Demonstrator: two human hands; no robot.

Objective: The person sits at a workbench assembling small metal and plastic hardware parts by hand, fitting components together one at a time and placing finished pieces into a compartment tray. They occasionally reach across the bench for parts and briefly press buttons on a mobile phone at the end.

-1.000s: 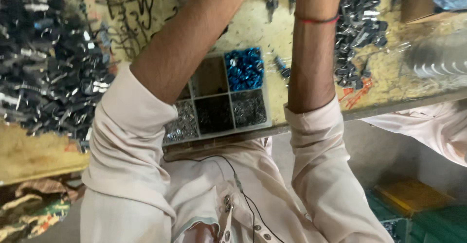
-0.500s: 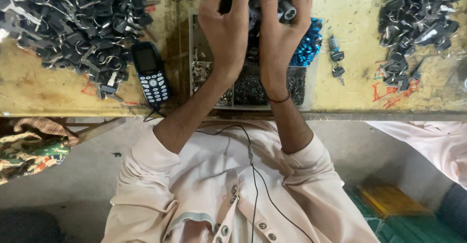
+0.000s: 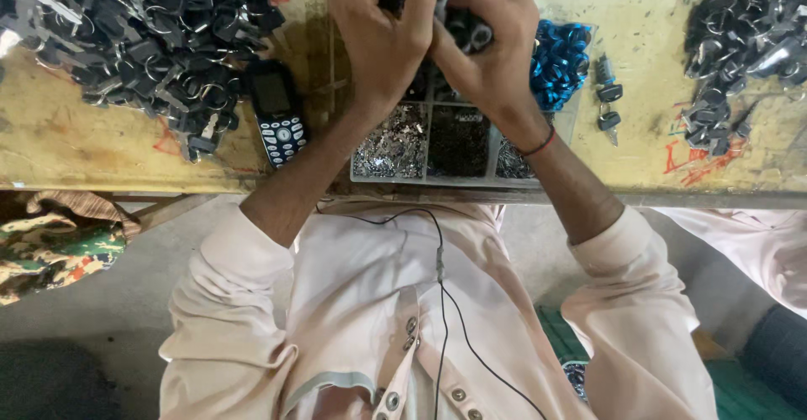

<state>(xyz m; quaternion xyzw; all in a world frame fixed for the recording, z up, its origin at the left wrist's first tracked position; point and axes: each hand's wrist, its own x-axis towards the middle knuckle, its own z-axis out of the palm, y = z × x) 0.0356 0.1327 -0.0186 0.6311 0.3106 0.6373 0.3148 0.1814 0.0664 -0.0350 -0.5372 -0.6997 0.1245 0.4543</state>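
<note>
Up in the upper left of the frame, a big pile of dark keys (image 3: 143, 33) with rings lies on the yellow worktop (image 3: 76, 147). Just to the right of it lies a small dark phone (image 3: 279, 110) with buttons, flat on the worktop.

Near the top middle, the left hand (image 3: 382, 37) and the right hand (image 3: 487, 46) are pressed close together. Both are curled tight around a bunch of small dark key parts (image 3: 458, 16). The fingers of each grip are bent shut on the bunch, with almost no gap. Which exact piece each finger pinches is hidden.

Under the hands sits a clear tray (image 3: 424, 176) with boxes in it. The boxes near the lower edge hold tiny silver bits and tiny dark bits. A box at the right side of the tray holds shiny blue rings (image 3: 559, 63).

Right of the tray, two loose keys (image 3: 607, 105) lie alone. At the upper right is another pile of dark keys (image 3: 740, 42), smaller than the first.

My guess is that the job is partway done. Two piles are out and the tray boxes look nearly full. The bunch is in the hands, not put down on either pile.

A thin black wire (image 3: 441, 277) hangs down the pale shirt (image 3: 353, 302) at the bottom.
</note>
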